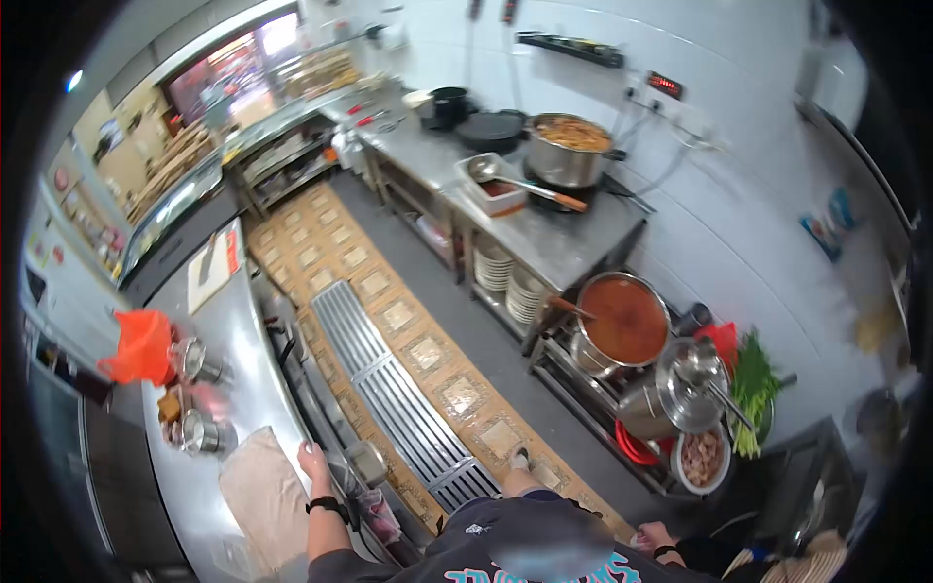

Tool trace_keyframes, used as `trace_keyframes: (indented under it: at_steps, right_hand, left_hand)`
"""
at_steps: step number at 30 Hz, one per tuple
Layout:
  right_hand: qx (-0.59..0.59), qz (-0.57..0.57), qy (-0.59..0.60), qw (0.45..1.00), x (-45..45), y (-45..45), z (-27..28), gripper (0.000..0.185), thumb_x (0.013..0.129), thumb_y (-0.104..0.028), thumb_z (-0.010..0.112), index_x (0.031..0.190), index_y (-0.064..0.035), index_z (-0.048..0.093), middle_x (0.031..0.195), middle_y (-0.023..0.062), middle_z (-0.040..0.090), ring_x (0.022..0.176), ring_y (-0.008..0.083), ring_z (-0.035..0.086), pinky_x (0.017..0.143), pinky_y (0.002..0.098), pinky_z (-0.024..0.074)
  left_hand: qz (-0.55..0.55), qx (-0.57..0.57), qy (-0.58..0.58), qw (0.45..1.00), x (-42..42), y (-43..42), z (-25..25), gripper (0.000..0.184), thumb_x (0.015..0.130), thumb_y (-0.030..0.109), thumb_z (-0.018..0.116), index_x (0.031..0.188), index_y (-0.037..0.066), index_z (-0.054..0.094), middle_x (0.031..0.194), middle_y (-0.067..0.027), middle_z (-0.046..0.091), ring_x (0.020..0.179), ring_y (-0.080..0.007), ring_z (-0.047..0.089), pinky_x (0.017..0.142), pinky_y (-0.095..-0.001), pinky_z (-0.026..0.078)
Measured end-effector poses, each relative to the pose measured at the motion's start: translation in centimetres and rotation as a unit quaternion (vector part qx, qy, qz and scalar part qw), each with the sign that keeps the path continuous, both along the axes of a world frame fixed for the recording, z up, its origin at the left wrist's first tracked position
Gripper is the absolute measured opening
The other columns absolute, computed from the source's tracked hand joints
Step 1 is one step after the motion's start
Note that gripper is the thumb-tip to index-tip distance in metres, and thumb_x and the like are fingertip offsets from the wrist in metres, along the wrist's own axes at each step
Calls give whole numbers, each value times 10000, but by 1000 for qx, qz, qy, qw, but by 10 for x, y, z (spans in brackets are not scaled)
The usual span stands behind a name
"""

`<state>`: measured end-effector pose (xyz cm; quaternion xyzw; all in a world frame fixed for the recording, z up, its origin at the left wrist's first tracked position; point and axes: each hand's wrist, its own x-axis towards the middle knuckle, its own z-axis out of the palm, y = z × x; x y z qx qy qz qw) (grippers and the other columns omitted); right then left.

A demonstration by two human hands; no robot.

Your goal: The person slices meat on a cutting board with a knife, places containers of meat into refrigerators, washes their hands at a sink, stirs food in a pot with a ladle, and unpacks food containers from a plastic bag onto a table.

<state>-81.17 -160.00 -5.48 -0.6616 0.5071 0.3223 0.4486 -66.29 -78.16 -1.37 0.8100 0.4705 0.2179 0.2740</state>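
Note:
My left hand (314, 466), with a dark band at the wrist, is at the edge of the steel counter (248, 389), beside a beige cloth (262, 491). Its fingers look loosely extended and hold nothing that I can see. Low on the right, my right hand (656, 536) has its fingers curled in. A small pale spot shows at its fingertips, too small to name. Nearest to it stands a white tub of raw meat pieces (702, 459).
Metal cups (201, 432) and an orange-red bag (143, 345) stand on the left counter. A large pot of red sauce (624, 316), a lidded pot (653, 408) and leafy greens (753, 389) fill the right. A filled pot (566, 155) sits behind. A floor grate (389, 389) runs along the aisle.

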Motion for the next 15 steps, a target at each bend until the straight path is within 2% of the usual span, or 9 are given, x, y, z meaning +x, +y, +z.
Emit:
trace_keyframes:
  at_steps: [1, 2, 3, 5, 6, 7, 8, 10, 15]
  right_hand:
    - [5, 13, 6, 1000, 23, 19, 23, 209, 764, -140, 513, 847, 40, 579, 703, 142, 599, 557, 223, 591, 479, 337, 487]
    - [6, 54, 0, 999, 54, 28, 26, 202, 765, -142, 512, 837, 35, 579, 697, 137, 596, 555, 219, 587, 478, 335, 483]
    - [8, 104, -12, 995, 89, 35, 23, 196, 767, -144, 511, 827, 31, 579, 690, 131, 592, 553, 215, 583, 477, 333, 479]
    - [17, 200, -13, 980, 156, 53, 10, 186, 770, -148, 510, 807, 22, 578, 677, 120, 585, 550, 207, 575, 476, 329, 471]
    - [19, 246, -9, 969, 194, 65, 7, 182, 771, -150, 509, 797, 17, 578, 671, 115, 582, 548, 203, 571, 475, 328, 467]
    - [21, 291, -3, 956, 233, 78, 5, 179, 773, -151, 508, 787, 12, 577, 664, 109, 578, 546, 199, 567, 474, 326, 463]
    - [23, 329, -1, 944, 270, 95, 4, 176, 774, -153, 507, 777, 8, 577, 658, 104, 575, 544, 195, 563, 473, 324, 459]
    - [27, 388, 1, 921, 336, 126, 5, 173, 778, -157, 506, 757, -1, 576, 645, 93, 568, 540, 187, 555, 471, 320, 451]
    - [18, 492, -16, 870, 469, 213, 8, 179, 785, -167, 502, 707, -24, 575, 612, 66, 550, 531, 168, 535, 467, 311, 431]
  left_hand:
    - [22, 35, 6, 999, -8, 16, -14, 412, 750, 204, 562, 1080, -40, 525, 1034, -214, 558, 1001, -324, 514, 877, -392, 390]
    - [58, 39, -50, 996, -13, 23, -24, 419, 744, 191, 565, 1088, -44, 521, 1035, -215, 557, 993, -321, 514, 875, -406, 389]
    - [112, -30, -93, 989, -15, 42, -46, 424, 737, 190, 587, 1105, -10, 521, 1043, -196, 559, 976, -323, 517, 871, -415, 389]
    - [187, 81, -13, 979, -20, 54, -60, 412, 725, 205, 620, 1097, 51, 536, 1032, -161, 563, 998, -317, 497, 886, -410, 373]
    - [190, 78, -14, 979, -29, 75, -85, 415, 730, 231, 610, 1098, 57, 533, 1066, -173, 542, 1047, -325, 461, 914, -427, 345]
    - [160, 51, 103, 980, -33, 65, -51, 426, 739, 256, 594, 1117, 72, 523, 1138, -179, 504, 1105, -337, 418, 950, -446, 314]
    - [258, 152, 76, 951, -24, 45, -29, 388, 765, 242, 562, 1119, 87, 526, 1203, -188, 463, 1155, -364, 372, 982, -455, 283]
    - [324, 74, 106, 937, -19, 41, 16, 384, 792, 228, 540, 1156, 108, 519, 1236, -188, 442, 1164, -410, 356, 1003, -465, 260]
    - [398, 91, 107, 907, -54, 80, 11, 392, 820, 232, 517, 1195, 121, 497, 1279, -169, 416, 1195, -387, 340, 1004, -462, 260]
